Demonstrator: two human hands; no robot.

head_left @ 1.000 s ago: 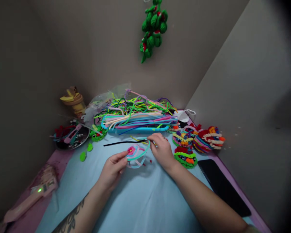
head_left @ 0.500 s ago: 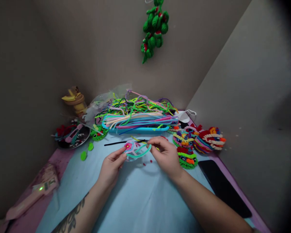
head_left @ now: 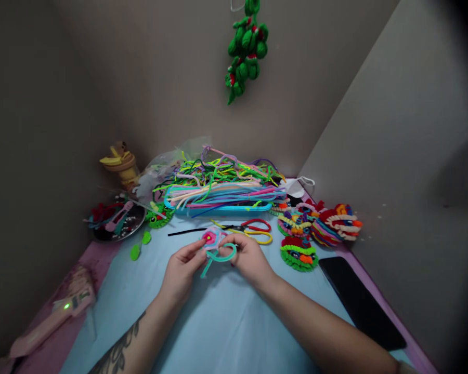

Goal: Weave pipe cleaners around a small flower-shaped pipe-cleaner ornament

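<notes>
My left hand (head_left: 184,267) pinches a small pipe-cleaner flower (head_left: 210,239), pink with a yellow centre and a pale lilac rim. A teal pipe cleaner (head_left: 229,255) loops out from the flower, and one end sticks down toward the cloth. My right hand (head_left: 251,259) has its fingers closed on the teal pipe cleaner at the flower's right side; the fingertips are partly hidden. Just beyond the hands lie scissors (head_left: 259,231) with a red and a yellow handle, beside a black pipe cleaner (head_left: 185,231).
A blue tray (head_left: 226,211) heaped with pipe cleaners stands at the back. Bright fuzzy pieces (head_left: 299,254) and a black phone (head_left: 362,301) lie right. Left are a metal bowl (head_left: 134,228), a pink glue gun (head_left: 54,322) and green leaf shapes (head_left: 135,252).
My right hand has moved left and in close to the flower, bending the teal pipe cleaner into a loop. Its end now points down, and the scissors have come into clearer view.
</notes>
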